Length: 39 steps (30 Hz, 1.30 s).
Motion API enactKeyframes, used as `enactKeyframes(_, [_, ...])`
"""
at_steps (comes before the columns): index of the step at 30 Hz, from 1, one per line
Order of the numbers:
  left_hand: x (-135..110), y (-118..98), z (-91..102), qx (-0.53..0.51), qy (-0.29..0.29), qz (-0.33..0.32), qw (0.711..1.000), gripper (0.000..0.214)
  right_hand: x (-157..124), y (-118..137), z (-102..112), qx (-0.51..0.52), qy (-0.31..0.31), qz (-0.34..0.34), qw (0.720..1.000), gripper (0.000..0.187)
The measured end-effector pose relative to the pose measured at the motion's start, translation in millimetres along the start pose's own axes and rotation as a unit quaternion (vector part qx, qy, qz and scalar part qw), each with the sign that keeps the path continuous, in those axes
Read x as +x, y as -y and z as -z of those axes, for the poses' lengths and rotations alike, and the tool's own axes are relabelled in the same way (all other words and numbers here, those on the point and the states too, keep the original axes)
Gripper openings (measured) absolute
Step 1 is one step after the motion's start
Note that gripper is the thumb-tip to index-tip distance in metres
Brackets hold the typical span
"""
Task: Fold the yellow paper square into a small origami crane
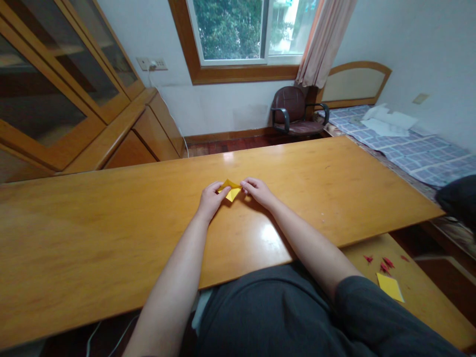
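While we look down through the head view, our left hand pinches the left side of a folded yellow paper over the middle of the tabletop, and our right hand pinches its right corner. We judge the step in hand to be shaping a fold; the next move seems to call for lined-up edges and a firm crease. Our hands hide both ends, and we cannot tell whether the paper touches the tabletop. Beyond the tabletop's near right edge, red pieces, too small to make out, lie near a yellow square; right of the tabletop, the frame cuts off a black object.
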State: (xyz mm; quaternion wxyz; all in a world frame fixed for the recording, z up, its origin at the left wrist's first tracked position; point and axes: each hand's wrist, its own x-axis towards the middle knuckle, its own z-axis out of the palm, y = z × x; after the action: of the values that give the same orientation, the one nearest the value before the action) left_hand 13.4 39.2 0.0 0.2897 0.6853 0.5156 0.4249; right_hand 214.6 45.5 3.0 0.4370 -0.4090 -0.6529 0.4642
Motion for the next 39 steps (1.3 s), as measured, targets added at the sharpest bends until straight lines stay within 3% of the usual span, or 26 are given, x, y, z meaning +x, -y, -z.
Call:
enactKeyframes(9, [-1.1, 0.1, -0.7, -0.031, -0.001, 0.027, 0.999, 0.03, -0.2, -2.1, -3.5, 0.015, 0.024, -0.034, 0.999, 0.028])
enactKeyframes(21, [-1.3, 3.5, 0.5, -0.15, 0.073, 0.076, 0.983, 0.042, -0.4, -4.2, 0.6, 0.06, 0.008, -0.023, 0.998, 0.027])
enactKeyframes(28, [-1.7, 2.0, -1.1, -0.158, 0.069, 0.11, 0.979, 0.047, -1.2, -7.4, -2.5, 0.035, 0.007, 0.002, 0.999, 0.023])
enactKeyframes(34, [2.8, 9.5, -1.0, -0.171, 0.02, 0.123, 0.977, 0.047, -1.0, -9.7, -3.3, -0.006, -0.032, 0.072, 0.997, 0.032])
enactKeyframes(39, [5.3, 14.4, -1.8, -0.187, 0.001, 0.124, 0.975, 0.045, -3.8, -5.2, -4.7, -0.125, -0.002, 0.161, 0.979, 0.031])
